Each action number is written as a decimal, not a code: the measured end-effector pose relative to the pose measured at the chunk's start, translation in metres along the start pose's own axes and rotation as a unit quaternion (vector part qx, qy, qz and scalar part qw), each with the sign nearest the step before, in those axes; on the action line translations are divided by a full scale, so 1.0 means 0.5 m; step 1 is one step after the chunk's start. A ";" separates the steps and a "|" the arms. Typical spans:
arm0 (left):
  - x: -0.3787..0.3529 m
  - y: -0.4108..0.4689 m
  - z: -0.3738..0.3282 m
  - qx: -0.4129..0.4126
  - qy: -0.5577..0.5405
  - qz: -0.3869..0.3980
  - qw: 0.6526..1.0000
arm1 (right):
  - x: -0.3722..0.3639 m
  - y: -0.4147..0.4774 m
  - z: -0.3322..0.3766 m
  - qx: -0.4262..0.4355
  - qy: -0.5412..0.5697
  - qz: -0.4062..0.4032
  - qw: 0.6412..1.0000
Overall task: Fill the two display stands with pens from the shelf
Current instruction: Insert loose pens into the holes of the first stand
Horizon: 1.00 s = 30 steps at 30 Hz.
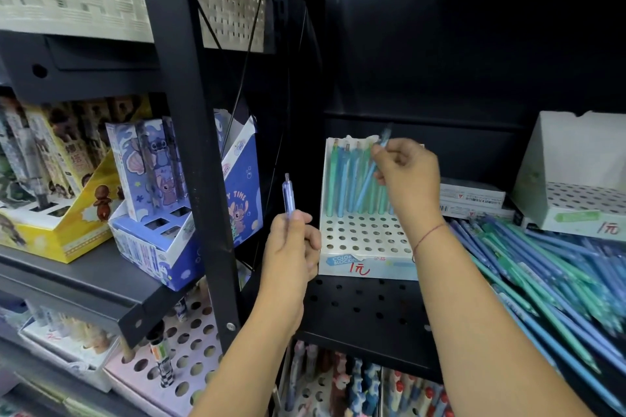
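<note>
A black metal shelving unit (366, 308) with a perforated shelf fills the view. On the right of this shelf lies a wide loose heap of slim blue and green pens (559, 274), lying flat and crossing one another.

At the back right, just behind the heap, stands a white cardboard display stand (576, 200) with a dotted top of round holes and a tall back panel. A second white cardboard display stand (359, 240), labelled "Color Blocking", sits in the middle of the shelf. A row of blue and green pens (345, 179) stands upright in its rear holes, against the back panel.

The right hand (406, 173) is raised over that rear row. Its fingers are curled, with thumb and fingertips pinching a light blue pen (369, 176) near its middle. This pen is tilted, its top end blurred and its lower end down among the standing pens. It cannot be told whether the tip sits in a hole.

The left hand (291, 247) is just left of the middle stand, fingers curled, pinching the lower barrel of a lilac-blue click pen (288, 195) held upright.

A thin red string bracelet (428, 235) circles the right wrist.
</note>
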State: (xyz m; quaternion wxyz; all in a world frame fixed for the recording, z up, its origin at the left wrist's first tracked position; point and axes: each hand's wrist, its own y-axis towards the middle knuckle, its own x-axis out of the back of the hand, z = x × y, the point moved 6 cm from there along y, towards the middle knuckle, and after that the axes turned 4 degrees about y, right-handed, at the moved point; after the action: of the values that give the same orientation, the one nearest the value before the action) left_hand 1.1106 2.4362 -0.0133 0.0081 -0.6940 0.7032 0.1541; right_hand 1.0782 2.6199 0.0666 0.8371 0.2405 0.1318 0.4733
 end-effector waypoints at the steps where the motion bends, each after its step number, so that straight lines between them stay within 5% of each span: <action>1: 0.000 -0.001 0.000 0.007 -0.009 -0.004 1.000 | -0.007 -0.002 -0.004 0.003 -0.023 0.011 1.000; 11: -0.001 -0.001 -0.004 0.015 -0.029 -0.003 0.999 | -0.041 -0.020 -0.027 -0.034 -0.113 0.080 0.990; 16: -0.006 -0.006 -0.010 -0.046 0.064 0.020 0.997 | -0.025 -0.021 -0.004 -0.015 -0.126 0.022 0.992; 18: -0.006 -0.007 -0.011 -0.055 0.064 0.027 0.996 | -0.021 -0.023 0.020 0.011 -0.045 0.016 0.999; 21: -0.003 -0.006 -0.013 -0.060 0.056 0.022 0.996 | -0.061 -0.041 0.035 -0.045 0.079 0.180 0.979; 25: -0.002 -0.002 -0.010 -0.064 0.057 0.016 0.996 | -0.108 -0.078 0.026 -0.088 0.067 0.377 0.919; 28: 0.001 -0.001 -0.007 -0.062 0.057 0.002 0.996 | -0.113 -0.085 0.029 -0.092 0.088 0.406 0.905; 30: 0.001 0.002 -0.001 -0.050 0.053 -0.002 0.997 | -0.099 -0.066 0.039 -0.063 0.110 0.341 0.932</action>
State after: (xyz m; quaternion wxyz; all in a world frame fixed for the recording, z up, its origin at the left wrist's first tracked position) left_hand 1.1097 2.4355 -0.0127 -0.0640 -0.7024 0.6924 0.1520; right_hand 1.0854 2.5575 0.0654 0.6190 0.1643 0.1034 0.7610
